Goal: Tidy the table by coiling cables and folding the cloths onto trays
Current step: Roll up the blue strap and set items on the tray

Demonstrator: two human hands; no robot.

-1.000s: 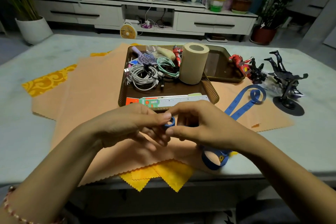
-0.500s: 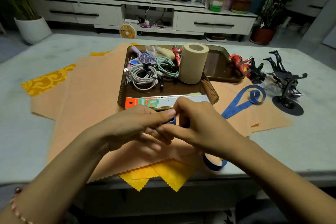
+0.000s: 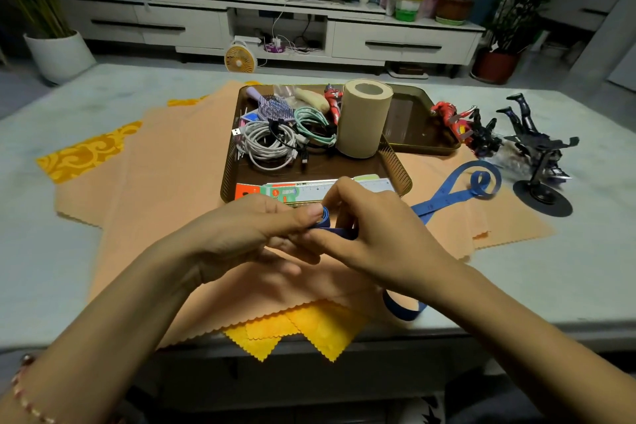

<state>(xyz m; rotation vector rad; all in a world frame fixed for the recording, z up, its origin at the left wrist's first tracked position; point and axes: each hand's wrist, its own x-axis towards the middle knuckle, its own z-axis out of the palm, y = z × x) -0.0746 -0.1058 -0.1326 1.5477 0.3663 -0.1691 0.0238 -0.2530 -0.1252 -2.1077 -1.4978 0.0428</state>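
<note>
blue measuring tape [image 3: 444, 198] is half rolled: a small coil of it sits pinched between both hands just in front of the near tray [image 3: 402, 175]. left hand [image 3: 247, 234] has its grip clenched on the coil, thumb tip pressed on the roll's top. right hand [image 3: 375, 231] has its grip closed on the tape too, thumb under the band, fingers curled over. loose tape runs from under the right wrist in a low loop at the surface [image 3: 516, 286] edge, then out right across the orange cloths [image 3: 155, 189] to a curled end near the black figure stand [image 3: 542, 196]. yellow cloth [image 3: 303, 330] corners hang over the near edge. near tray holds a white cable coil [image 3: 268, 148], a green cable coil [image 3: 311, 126], a tan paper roll [image 3: 363, 119], a hairbrush [image 3: 273, 108] and a ruler [image 3: 303, 191]. second tray [image 3: 426, 134] behind it, touching. red toy figure [image 3: 451, 120] lies just right of it.
</note>
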